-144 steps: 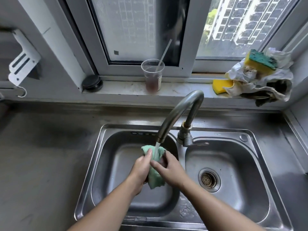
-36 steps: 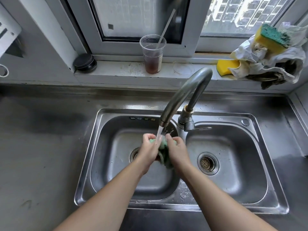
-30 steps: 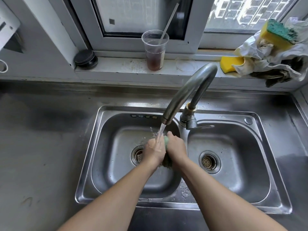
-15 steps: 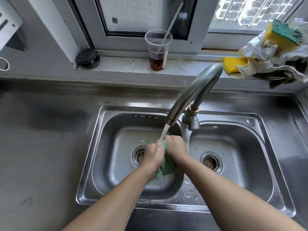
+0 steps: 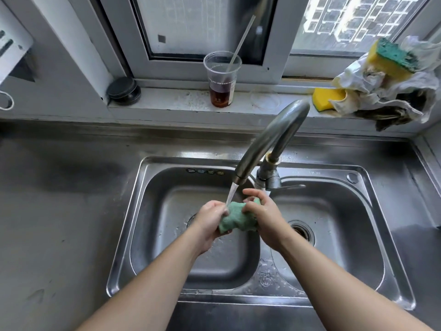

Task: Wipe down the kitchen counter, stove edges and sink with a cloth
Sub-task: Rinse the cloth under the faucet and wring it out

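Cloth (image 5: 238, 217) now more exposed, bunched.

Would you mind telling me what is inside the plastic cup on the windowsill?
The plastic cup holds dark brown liquid in its lower part and a pale straw leaning out over its rim. The straw's lower end is lost in the liquid.

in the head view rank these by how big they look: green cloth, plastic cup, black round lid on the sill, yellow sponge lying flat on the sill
1. plastic cup
2. green cloth, partly hidden by the left hand and right hand
3. black round lid and yellow sponge look about alike; the sponge is partly covered by a rag, so unranked.
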